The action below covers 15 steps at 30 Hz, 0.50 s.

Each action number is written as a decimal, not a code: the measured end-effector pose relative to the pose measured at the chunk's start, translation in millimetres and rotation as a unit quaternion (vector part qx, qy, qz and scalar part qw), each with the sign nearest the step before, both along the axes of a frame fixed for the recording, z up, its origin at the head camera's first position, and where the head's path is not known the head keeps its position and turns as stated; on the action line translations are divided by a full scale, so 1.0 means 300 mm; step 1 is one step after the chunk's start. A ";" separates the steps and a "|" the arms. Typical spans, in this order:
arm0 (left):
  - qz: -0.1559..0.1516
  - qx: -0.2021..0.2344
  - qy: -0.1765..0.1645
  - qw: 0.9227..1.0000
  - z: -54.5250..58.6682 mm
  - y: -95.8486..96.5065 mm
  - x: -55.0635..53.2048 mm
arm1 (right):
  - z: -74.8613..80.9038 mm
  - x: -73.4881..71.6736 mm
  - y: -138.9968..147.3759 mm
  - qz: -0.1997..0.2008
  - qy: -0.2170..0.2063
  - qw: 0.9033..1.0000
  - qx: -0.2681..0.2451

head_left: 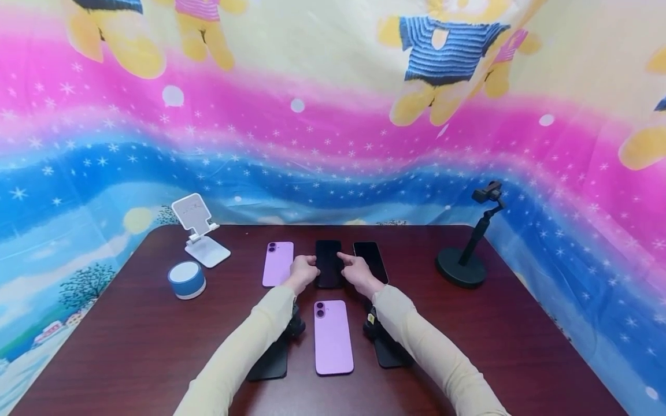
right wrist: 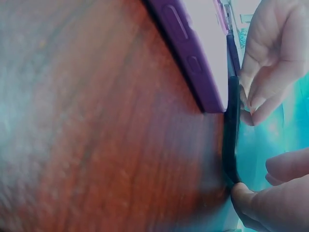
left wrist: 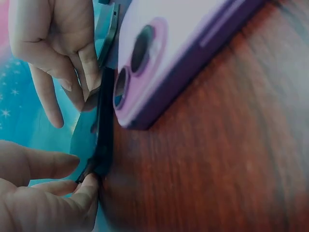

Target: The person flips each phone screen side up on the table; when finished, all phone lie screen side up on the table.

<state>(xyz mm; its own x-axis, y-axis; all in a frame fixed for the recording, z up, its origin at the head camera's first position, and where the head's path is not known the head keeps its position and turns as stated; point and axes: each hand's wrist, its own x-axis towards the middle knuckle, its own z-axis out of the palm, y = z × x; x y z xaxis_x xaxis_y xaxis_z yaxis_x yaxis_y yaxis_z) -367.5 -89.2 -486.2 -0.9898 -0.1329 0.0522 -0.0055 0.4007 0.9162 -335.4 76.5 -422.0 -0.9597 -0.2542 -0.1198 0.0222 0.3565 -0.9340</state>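
Observation:
A black phone [head_left: 329, 266] lies flat in the middle of the far row, its dark face up. My left hand [head_left: 304, 271] holds its left edge; in the left wrist view, thumb and finger meet there. On the opposite edge my right hand [head_left: 360, 274] has its thumb at the rim, index finger stretched out above. Beside the left hand lies a lilac phone [head_left: 276, 263], camera side up. Partly behind the right hand is another dark phone [head_left: 372, 257]. A nearer lilac phone [right wrist: 212, 63] sits between the forearms.
Under the forearms lie two more dark phones, left [head_left: 272, 363] and right [head_left: 390, 352]. A white folding stand [head_left: 207, 249] and a blue-and-white round device [head_left: 186, 281] are at left. A black stand [head_left: 461, 267] with a jointed arm is at right. A patterned cloth [head_left: 312, 162] hangs behind the table.

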 end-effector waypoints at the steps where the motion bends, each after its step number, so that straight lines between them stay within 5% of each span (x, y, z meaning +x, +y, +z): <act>1: -0.002 -0.013 0.008 1.000 -0.024 -0.005 -0.021 | 0.001 -0.003 -0.002 -0.003 -0.001 1.000 -0.001; 5: 0.010 -0.049 -0.008 0.999 -0.050 0.002 -0.054 | -0.081 -0.067 0.001 -0.016 0.005 1.000 -0.022; 7: 0.016 -0.068 -0.040 0.997 0.054 0.024 0.021 | -0.179 -0.143 0.010 -0.020 0.016 0.999 -0.034; 10: 0.020 -0.085 -0.040 0.995 0.130 0.038 0.088 | -0.322 -0.255 0.024 -0.025 0.029 0.998 -0.054; 12: 0.020 -0.101 -0.033 0.994 0.153 0.043 0.113 | -0.406 -0.321 0.028 -0.030 0.033 0.997 -0.066; 15: 0.020 -0.109 -0.036 0.993 0.163 0.045 0.120 | -0.413 -0.335 0.020 -0.044 0.025 0.996 -0.071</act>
